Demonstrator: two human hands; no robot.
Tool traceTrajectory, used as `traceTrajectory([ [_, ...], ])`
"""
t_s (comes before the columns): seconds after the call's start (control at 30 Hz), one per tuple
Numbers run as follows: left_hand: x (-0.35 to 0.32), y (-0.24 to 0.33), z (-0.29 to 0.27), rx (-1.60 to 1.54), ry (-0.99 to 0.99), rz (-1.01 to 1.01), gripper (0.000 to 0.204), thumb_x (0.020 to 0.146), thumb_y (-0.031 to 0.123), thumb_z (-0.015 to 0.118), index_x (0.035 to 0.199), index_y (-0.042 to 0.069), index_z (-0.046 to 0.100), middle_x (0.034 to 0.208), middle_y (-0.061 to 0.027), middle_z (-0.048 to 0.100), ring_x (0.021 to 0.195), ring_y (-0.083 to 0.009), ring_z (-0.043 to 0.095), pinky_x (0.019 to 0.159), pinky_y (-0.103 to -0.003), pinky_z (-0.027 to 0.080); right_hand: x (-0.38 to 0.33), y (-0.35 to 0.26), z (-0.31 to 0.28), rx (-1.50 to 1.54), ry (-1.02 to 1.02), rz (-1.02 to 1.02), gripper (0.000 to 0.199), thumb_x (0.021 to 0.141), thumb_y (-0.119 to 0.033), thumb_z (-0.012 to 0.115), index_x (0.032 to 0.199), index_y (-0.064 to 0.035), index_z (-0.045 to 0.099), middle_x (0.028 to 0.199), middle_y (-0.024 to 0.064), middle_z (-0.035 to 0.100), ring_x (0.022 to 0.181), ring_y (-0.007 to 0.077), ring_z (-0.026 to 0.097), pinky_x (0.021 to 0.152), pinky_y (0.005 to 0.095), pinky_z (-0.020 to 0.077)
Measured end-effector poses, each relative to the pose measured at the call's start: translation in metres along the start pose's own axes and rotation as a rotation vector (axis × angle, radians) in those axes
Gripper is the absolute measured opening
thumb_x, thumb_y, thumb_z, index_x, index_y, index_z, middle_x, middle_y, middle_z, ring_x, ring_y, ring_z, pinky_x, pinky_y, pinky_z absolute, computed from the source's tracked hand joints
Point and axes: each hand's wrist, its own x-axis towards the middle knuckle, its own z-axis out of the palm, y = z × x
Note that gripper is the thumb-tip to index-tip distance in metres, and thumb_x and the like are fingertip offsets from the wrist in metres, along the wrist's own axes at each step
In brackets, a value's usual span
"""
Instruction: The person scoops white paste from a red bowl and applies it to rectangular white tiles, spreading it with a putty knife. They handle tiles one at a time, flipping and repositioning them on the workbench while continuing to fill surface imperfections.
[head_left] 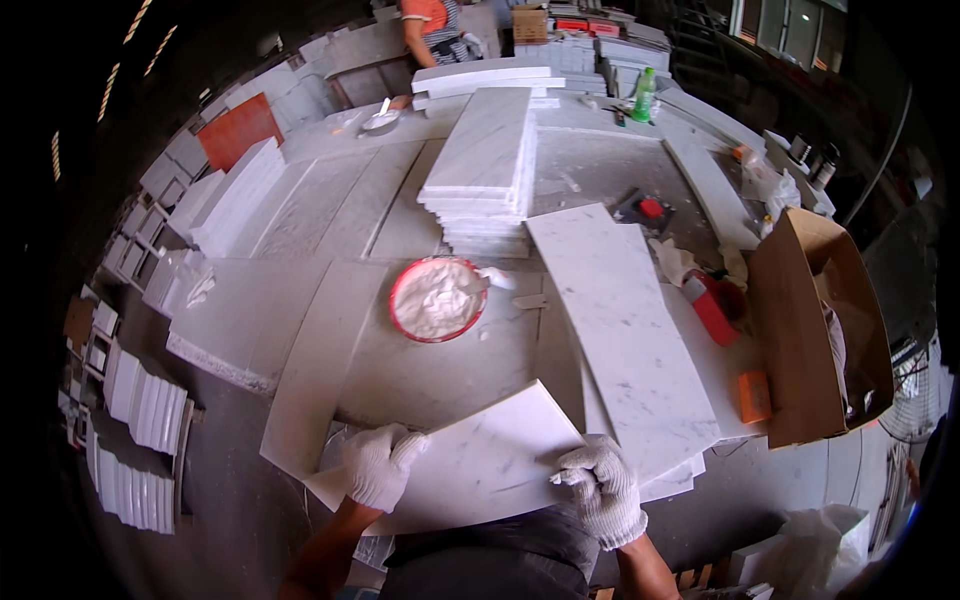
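Observation:
A white marble slab with faint grey veins (488,462) is tilted in front of my body. My left hand (382,467), in a white knitted glove, grips its left edge. On the opposite side my right hand (605,490), gloved alike, has its fingers curled round the right edge. Beyond the slab stands a red-rimmed bowl (394,318) of thick white paste, with a trowel or scraper (490,280) resting in it. To the right, longer marble slabs (630,330) lie stacked at an angle, close to my right hand.
A tall pile of marble slabs (480,150) rises past the bowl. At right are an open cardboard box (800,330), a red container (712,312) and an orange box (754,397). A green bottle (644,95) stands farther back. Another person (430,30) is at the far side.

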Motion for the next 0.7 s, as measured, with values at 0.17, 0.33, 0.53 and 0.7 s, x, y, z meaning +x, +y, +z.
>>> traceTrajectory([
  [0.17, -0.015, -0.042, 0.0, -0.106, -0.129, -0.229, 0.034, 0.087, 0.039, 0.066, 0.077, 0.007, 0.068, 0.074, -0.0174, 0.065, 0.073, -0.0391, 0.063, 0.064, -0.046, 0.047, 0.017, 0.014, 0.047, 0.013, -0.118, -0.002, 0.008, 0.087, 0.002, 0.062, 0.089, -0.0046, 0.066, 0.083, 0.0099, 0.067, 0.077, 0.0291, 0.065, 0.073, 0.0381, 0.0524],
  [0.33, -0.016, -0.063, -0.01, -0.21, -0.367, -0.342, 0.038, 0.088, 0.044, 0.065, 0.086, 0.006, 0.068, 0.083, -0.0196, 0.067, 0.08, -0.0403, 0.064, 0.066, -0.046, 0.048, 0.044, 0.014, 0.072, -0.046, -0.235, -0.018, 0.016, 0.079, 0.005, 0.069, 0.089, -0.0063, 0.067, 0.082, 0.008, 0.069, 0.078, 0.0279, 0.066, 0.072, 0.0363, 0.0518],
  [0.53, -0.016, -0.085, 0.0, -0.295, -0.204, -0.499, 0.041, 0.085, 0.044, 0.068, 0.082, 0.003, 0.065, 0.078, -0.0203, 0.062, 0.068, -0.0348, 0.058, 0.064, -0.04, 0.045, 0.079, 0.037, 0.096, 0.042, -0.153, 0.104, 0.005, 0.089, -0.002, 0.063, 0.092, -0.0013, 0.067, 0.101, 0.0135, 0.065, 0.085, 0.0207, 0.065, 0.078, 0.031, 0.0515],
  [0.7, -0.009, -0.096, -0.002, -0.331, -0.185, -0.65, 0.04, 0.086, 0.043, 0.067, 0.088, 0.003, 0.069, 0.078, -0.0197, 0.064, 0.071, -0.0322, 0.061, 0.066, -0.04, 0.046, 0.081, 0.039, 0.088, 0.074, 0.064, 0.457, 0.008, 0.093, -0.002, 0.055, 0.095, -0.001, 0.063, 0.091, 0.0056, 0.063, 0.077, 0.0107, 0.058, 0.075, 0.0272, 0.0494],
])
